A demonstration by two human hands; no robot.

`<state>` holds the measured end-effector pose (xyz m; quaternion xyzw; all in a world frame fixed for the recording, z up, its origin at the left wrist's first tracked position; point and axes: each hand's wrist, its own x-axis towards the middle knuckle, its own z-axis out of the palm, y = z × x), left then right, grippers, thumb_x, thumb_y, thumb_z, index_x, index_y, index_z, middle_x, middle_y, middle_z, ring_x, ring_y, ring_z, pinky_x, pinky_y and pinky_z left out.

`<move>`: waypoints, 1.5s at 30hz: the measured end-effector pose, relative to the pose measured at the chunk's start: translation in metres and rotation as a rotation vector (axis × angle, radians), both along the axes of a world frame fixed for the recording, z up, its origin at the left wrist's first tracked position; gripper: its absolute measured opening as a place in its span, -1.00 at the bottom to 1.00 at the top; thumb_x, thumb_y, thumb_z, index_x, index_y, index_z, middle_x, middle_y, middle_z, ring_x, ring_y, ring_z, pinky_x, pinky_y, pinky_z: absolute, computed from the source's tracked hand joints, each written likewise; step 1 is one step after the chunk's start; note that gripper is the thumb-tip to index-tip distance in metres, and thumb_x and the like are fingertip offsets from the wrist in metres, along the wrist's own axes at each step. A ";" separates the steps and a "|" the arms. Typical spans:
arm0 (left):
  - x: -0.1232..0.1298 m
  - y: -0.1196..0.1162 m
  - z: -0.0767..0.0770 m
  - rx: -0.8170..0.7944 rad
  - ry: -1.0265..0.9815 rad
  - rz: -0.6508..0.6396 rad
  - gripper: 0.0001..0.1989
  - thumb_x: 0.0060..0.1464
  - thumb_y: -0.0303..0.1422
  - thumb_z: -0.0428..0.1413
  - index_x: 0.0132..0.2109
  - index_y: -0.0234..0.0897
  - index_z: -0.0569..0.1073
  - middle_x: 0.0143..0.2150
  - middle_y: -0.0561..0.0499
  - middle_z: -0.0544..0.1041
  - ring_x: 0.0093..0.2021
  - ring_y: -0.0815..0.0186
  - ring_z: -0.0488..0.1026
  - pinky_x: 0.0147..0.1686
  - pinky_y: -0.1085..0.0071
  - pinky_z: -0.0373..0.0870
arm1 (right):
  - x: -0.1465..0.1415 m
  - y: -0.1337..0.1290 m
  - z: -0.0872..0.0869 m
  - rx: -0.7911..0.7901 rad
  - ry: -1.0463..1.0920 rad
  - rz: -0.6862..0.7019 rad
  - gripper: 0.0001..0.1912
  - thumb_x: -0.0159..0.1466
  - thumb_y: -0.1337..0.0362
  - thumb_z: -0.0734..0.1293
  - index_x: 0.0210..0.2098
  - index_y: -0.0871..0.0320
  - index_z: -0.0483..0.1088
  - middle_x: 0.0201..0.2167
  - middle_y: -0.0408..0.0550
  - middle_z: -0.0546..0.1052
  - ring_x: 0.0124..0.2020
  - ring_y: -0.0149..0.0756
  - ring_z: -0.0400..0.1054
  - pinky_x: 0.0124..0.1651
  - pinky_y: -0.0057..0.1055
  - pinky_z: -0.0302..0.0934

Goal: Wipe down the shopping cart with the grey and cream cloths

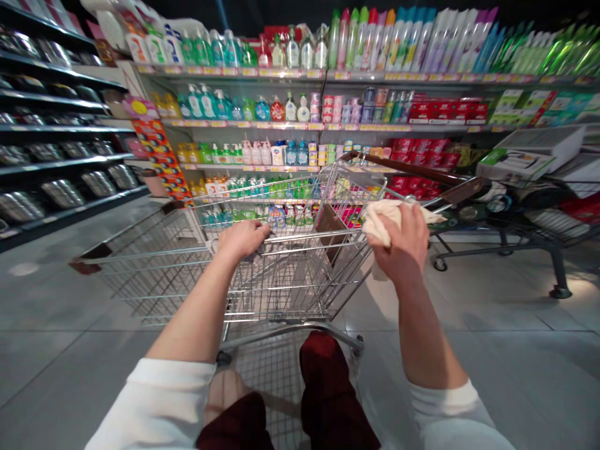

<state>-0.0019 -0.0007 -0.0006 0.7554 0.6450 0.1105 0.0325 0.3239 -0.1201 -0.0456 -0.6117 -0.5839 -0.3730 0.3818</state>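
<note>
A wire shopping cart (276, 287) stands side-on right in front of me, with no goods visible in its basket. My left hand (244, 240) is closed over the cart's near top rail, and a bit of greyish cloth (213, 247) shows beneath it. At the handle end of the cart, my right hand (405, 240) grips a cream cloth (379, 222) against the frame near the top corner. Part of the cloth hangs below the hand. The brown handle bar (412, 169) runs beyond my right hand.
Shelves (281, 125) of bottles, jars and boxes rise behind the cart. Metal pots fill shelves (60, 153) at the left. A second, loaded cart (515, 244) stands at the right. My legs (328, 381) are close to the cart's lower frame.
</note>
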 end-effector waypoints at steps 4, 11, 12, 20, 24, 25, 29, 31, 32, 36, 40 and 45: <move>0.001 0.000 0.000 0.001 0.000 0.005 -0.39 0.17 0.05 -0.24 0.05 -0.12 0.54 0.11 -0.15 0.56 0.07 -0.10 0.48 -0.04 0.09 0.40 | -0.039 0.000 -0.044 -0.005 -0.054 0.148 -0.62 0.31 0.07 0.28 0.06 0.02 0.45 0.28 -0.04 0.19 0.38 -0.14 -0.06 0.38 -0.14 0.01; 0.002 -0.001 0.001 0.006 0.022 -0.003 -0.37 0.17 0.06 -0.26 0.06 -0.11 0.53 0.10 -0.14 0.56 0.08 -0.10 0.47 -0.04 0.10 0.40 | -0.063 0.015 -0.154 -0.032 -0.065 0.357 -0.68 0.27 0.40 0.27 -0.07 -0.01 0.54 0.11 -0.10 0.39 0.28 -0.32 0.11 0.36 -0.30 0.11; 0.002 -0.001 0.001 0.007 0.021 0.001 -0.37 0.17 0.06 -0.26 0.07 -0.11 0.53 0.11 -0.14 0.55 0.09 -0.10 0.47 -0.04 0.10 0.40 | -0.066 0.015 -0.169 -0.053 -0.065 0.389 -0.70 0.28 0.40 0.27 -0.10 -0.01 0.55 0.10 -0.11 0.40 0.27 -0.34 0.13 0.36 -0.32 0.12; 0.003 -0.003 0.001 0.003 0.018 0.000 -0.39 0.18 0.04 -0.25 0.04 -0.11 0.54 0.10 -0.15 0.56 0.09 -0.11 0.47 -0.03 0.08 0.40 | -0.086 0.010 -0.238 -0.182 -0.065 0.474 -0.75 0.35 0.32 0.23 -0.18 0.05 0.56 0.09 -0.07 0.44 0.25 -0.38 0.20 0.28 -0.32 0.25; 0.002 -0.001 -0.001 0.013 0.013 0.007 -0.39 0.18 0.05 -0.24 0.05 -0.09 0.54 0.09 -0.12 0.57 0.08 -0.06 0.48 -0.02 0.12 0.40 | -0.096 0.000 -0.251 -0.256 -0.104 0.555 -0.74 0.29 0.38 0.25 -0.19 0.01 0.57 0.06 -0.11 0.45 0.18 -0.40 0.26 0.20 -0.42 0.30; 0.001 0.000 -0.002 0.017 0.011 0.006 -0.39 0.18 0.05 -0.24 0.05 -0.10 0.54 0.08 -0.12 0.57 0.07 -0.05 0.48 -0.02 0.13 0.40 | -0.098 -0.003 -0.250 -0.260 -0.102 0.567 -0.72 0.28 0.40 0.24 -0.19 0.01 0.57 0.05 -0.12 0.46 0.15 -0.41 0.28 0.18 -0.45 0.31; 0.000 0.002 -0.003 0.021 0.003 -0.007 -0.38 0.18 0.07 -0.26 0.01 -0.10 0.56 0.07 -0.12 0.58 0.05 -0.05 0.49 -0.01 0.11 0.40 | -0.087 -0.013 -0.214 -0.163 0.035 0.477 -0.61 0.25 0.44 0.18 -0.08 0.05 0.54 0.07 -0.05 0.42 0.12 -0.35 0.27 0.15 -0.38 0.30; 0.000 0.001 -0.003 0.021 -0.006 -0.004 -0.38 0.17 0.07 -0.25 0.01 -0.10 0.55 0.07 -0.12 0.58 0.05 -0.06 0.49 -0.02 0.09 0.40 | -0.069 -0.016 -0.183 -0.009 0.144 0.343 -0.62 0.24 0.39 0.19 -0.05 0.05 0.53 0.11 -0.04 0.38 0.12 -0.30 0.26 0.14 -0.32 0.28; 0.000 0.000 -0.003 0.023 -0.011 0.000 -0.38 0.17 0.07 -0.24 0.02 -0.10 0.55 0.07 -0.12 0.58 0.05 -0.07 0.49 -0.03 0.08 0.41 | -0.058 -0.015 -0.168 0.056 0.174 0.294 -0.62 0.25 0.35 0.21 -0.01 0.06 0.52 0.16 -0.01 0.34 0.15 -0.26 0.23 0.18 -0.26 0.24; 0.001 -0.002 -0.001 0.027 -0.013 0.020 -0.38 0.17 0.08 -0.25 0.03 -0.09 0.55 0.07 -0.11 0.57 0.06 -0.09 0.49 -0.04 0.07 0.42 | -0.025 -0.005 -0.146 0.109 0.145 0.088 -0.58 0.28 0.23 0.23 0.10 0.11 0.45 0.29 0.11 0.18 0.32 -0.10 0.07 0.33 -0.02 0.02; 0.002 -0.004 0.000 0.021 -0.004 0.028 -0.38 0.18 0.08 -0.25 0.03 -0.09 0.55 0.08 -0.09 0.57 0.07 -0.08 0.48 -0.03 0.08 0.42 | -0.028 0.001 -0.197 -0.060 0.013 0.066 -0.56 0.26 0.34 0.20 0.10 0.16 0.44 0.28 0.17 0.21 0.36 -0.13 0.03 0.35 -0.06 0.03; 0.002 -0.005 0.001 0.026 -0.003 0.014 -0.38 0.19 0.06 -0.25 0.03 -0.12 0.55 0.07 -0.12 0.57 0.06 -0.10 0.48 -0.05 0.06 0.42 | -0.054 -0.011 -0.279 -0.289 0.108 0.280 -0.47 0.25 0.48 0.15 0.08 -0.08 0.46 0.29 -0.03 0.22 0.38 -0.13 0.00 0.41 0.09 -0.18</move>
